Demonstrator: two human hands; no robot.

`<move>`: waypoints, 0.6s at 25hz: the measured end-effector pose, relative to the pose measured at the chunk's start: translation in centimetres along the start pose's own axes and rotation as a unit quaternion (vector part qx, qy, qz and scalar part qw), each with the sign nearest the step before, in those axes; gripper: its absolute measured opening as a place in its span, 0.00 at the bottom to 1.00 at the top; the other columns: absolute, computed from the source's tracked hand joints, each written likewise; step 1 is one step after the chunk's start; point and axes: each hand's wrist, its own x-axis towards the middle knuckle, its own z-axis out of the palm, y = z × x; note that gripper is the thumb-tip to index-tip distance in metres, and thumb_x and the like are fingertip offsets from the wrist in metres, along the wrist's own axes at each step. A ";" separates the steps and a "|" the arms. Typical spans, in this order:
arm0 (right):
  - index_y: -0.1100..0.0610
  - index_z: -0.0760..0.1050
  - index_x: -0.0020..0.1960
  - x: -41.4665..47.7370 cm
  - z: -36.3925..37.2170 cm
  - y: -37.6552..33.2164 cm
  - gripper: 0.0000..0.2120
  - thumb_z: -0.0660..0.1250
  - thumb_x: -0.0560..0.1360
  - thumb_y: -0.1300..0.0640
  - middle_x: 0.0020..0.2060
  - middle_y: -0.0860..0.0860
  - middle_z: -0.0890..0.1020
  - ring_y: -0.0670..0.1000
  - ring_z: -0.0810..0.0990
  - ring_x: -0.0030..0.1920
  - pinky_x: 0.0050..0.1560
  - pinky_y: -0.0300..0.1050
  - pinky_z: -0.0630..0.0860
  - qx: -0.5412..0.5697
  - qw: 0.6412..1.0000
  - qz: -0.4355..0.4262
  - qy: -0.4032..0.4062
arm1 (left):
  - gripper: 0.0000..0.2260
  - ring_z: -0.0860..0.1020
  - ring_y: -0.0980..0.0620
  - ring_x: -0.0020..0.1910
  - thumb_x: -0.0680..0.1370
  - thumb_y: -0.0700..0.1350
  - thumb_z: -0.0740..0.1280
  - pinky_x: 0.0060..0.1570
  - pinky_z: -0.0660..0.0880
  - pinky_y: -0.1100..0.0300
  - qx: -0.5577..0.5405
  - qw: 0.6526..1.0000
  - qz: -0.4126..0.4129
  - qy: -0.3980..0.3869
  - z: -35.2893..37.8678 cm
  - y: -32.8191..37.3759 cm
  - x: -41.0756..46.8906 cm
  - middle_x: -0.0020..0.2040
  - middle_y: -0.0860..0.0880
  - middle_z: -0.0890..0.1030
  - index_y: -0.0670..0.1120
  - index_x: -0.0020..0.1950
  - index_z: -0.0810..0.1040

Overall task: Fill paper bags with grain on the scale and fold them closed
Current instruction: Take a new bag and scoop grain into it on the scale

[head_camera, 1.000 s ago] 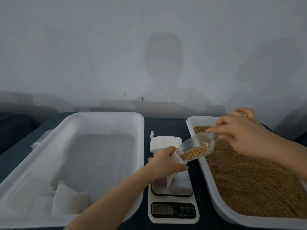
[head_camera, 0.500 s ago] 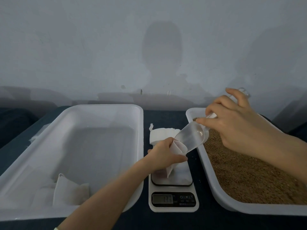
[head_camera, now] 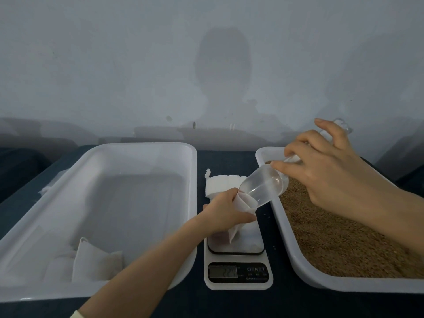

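Your left hand (head_camera: 226,212) is over the scale (head_camera: 238,286). Its grip is curled round the top of a white paper bag (head_camera: 246,202) and pinches it. The bag stands on the scale's shiny plate, and its mouth is open. The numbers on the scale's little screen are too blurry to read.

Your right hand (head_camera: 332,177) holds a clear plastic scoop (head_camera: 263,187). Its grip is pinching the scoop's thin handle. The scoop is tipped down to the left, and its front end pokes into the mouth of the bag.

The brown grain (head_camera: 332,239) lies in the white tray (head_camera: 296,255) just right of the scale, under your right arm. A second white tray (head_camera: 192,180) sits just left of the scale. White bags (head_camera: 98,262) lie in its near corner. A small pile of flat white bags (head_camera: 220,185) lies behind the scale, between the two trays. All of it sits on a dark blue worktop (head_camera: 236,304).
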 end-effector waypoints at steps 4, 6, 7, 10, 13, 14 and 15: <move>0.58 0.83 0.50 -0.1 0.1 0.0 0.24 0.63 0.58 0.71 0.42 0.58 0.81 0.62 0.79 0.46 0.65 0.62 0.55 0.001 1.000 -0.006 -0.002 | 0.25 0.77 0.52 0.50 0.61 0.61 0.70 0.56 0.77 0.49 -0.004 1.000 0.001 0.001 0.0 0.0 -0.1 0.50 0.56 0.76 0.59 0.55 0.69; 0.58 0.83 0.49 -0.1 0.1 0.0 0.24 0.65 0.56 0.72 0.42 0.58 0.81 0.62 0.79 0.46 0.65 0.62 0.55 0.002 1.000 -0.003 -0.005 | 0.24 0.76 0.52 0.51 0.63 0.60 0.71 0.56 0.76 0.49 -0.008 1.000 0.003 0.001 0.0 -0.1 -0.1 0.50 0.56 0.76 0.58 0.56 0.69; 0.58 0.83 0.49 -0.1 0.0 0.0 0.25 0.66 0.55 0.73 0.42 0.58 0.81 0.62 0.79 0.46 0.64 0.62 0.54 0.003 1.000 0.000 -0.007 | 0.23 0.76 0.52 0.51 0.64 0.59 0.71 0.56 0.76 0.49 -0.008 1.000 0.004 0.001 0.0 -0.1 -0.1 0.51 0.55 0.76 0.58 0.56 0.69; 0.57 0.83 0.50 -0.2 -0.3 0.2 0.25 0.69 0.55 0.73 0.43 0.59 0.82 0.62 0.79 0.47 0.64 0.61 0.54 0.013 1.000 0.009 -0.018 | 0.24 0.77 0.51 0.51 0.64 0.59 0.72 0.57 0.76 0.48 -0.005 1.000 0.003 0.005 0.0 -0.1 0.0 0.51 0.54 0.77 0.56 0.57 0.70; 0.56 0.82 0.53 -0.8 -0.1 1.3 0.25 0.71 0.58 0.71 0.45 0.58 0.82 0.61 0.79 0.48 0.63 0.59 0.56 0.016 0.998 0.059 -0.023 | 0.24 0.77 0.51 0.51 0.63 0.59 0.71 0.57 0.76 0.48 -0.001 1.000 0.005 0.007 0.0 0.0 -0.1 0.51 0.54 0.77 0.55 0.57 0.71; 0.55 0.82 0.54 -1.3 0.3 1.8 0.25 0.72 0.59 0.70 0.46 0.57 0.83 0.60 0.79 0.49 0.61 0.58 0.58 0.015 0.995 0.096 -0.020 | 0.23 0.77 0.51 0.51 0.64 0.58 0.71 0.57 0.76 0.48 -0.005 1.000 0.006 0.005 0.1 0.0 -0.1 0.52 0.54 0.77 0.56 0.57 0.70; 0.54 0.80 0.57 -1.8 0.9 2.3 0.24 0.72 0.62 0.69 0.47 0.57 0.83 0.59 0.79 0.49 0.58 0.57 0.61 0.020 0.989 0.145 -0.022 | 0.23 0.76 0.51 0.52 0.65 0.58 0.72 0.57 0.76 0.49 -0.007 1.000 0.008 0.004 0.0 0.0 -0.1 0.52 0.54 0.77 0.57 0.57 0.70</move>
